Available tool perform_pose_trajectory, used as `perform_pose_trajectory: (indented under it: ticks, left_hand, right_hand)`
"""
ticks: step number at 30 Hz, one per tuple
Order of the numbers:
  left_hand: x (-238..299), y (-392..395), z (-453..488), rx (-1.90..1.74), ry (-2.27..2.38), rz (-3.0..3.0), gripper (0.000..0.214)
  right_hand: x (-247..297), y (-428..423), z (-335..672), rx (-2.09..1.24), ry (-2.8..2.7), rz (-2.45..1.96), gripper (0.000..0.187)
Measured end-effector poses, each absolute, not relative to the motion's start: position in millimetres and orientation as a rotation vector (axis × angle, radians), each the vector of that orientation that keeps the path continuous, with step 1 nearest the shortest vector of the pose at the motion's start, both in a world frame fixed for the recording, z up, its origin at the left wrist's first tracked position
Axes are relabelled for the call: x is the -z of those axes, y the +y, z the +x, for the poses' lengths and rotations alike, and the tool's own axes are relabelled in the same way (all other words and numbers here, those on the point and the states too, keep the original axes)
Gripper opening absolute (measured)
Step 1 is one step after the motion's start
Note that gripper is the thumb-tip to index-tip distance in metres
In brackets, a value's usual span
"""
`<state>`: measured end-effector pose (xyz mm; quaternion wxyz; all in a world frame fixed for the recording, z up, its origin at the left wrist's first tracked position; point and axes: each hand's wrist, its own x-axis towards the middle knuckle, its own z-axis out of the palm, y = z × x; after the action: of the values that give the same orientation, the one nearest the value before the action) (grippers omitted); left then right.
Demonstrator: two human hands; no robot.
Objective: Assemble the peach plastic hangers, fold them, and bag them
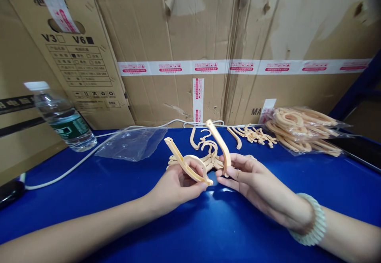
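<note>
My left hand (175, 187) is closed on a beige plastic folding-hanger piece (184, 163). It is a long channelled arm with a curved hook piece meeting it near its lower right end. In my right hand (253, 179), a single curved hanger arm (220, 144) is pinched by its lower end and stands nearly upright. The two held pieces are close together but apart. Behind them on the blue table lie a group of hangers with hooks (212, 156), partly hidden by my hands. Farther back are a loose arm (194, 139) and a loose hook (205, 134).
More loose hanger parts (253, 134) lie at the back right, beside clear bags packed with hanger pieces (300, 130). A flat plastic bag (131, 144), a white cable (68, 171) and a water bottle (64, 118) are on the left. Cardboard boxes (172, 29) wall off the back.
</note>
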<state>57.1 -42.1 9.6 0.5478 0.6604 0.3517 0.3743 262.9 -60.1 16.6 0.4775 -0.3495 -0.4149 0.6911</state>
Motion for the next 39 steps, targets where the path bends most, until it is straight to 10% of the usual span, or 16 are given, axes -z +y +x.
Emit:
perform_pose_trajectory:
  ticks: [39]
  left_hand:
    - [-8.3,-48.9,56.1,-0.791,0.872,1.520,0.022]
  right_hand:
    - [-10.6,-65.9,264.1,-1.301,-1.704,-0.924,0.019]
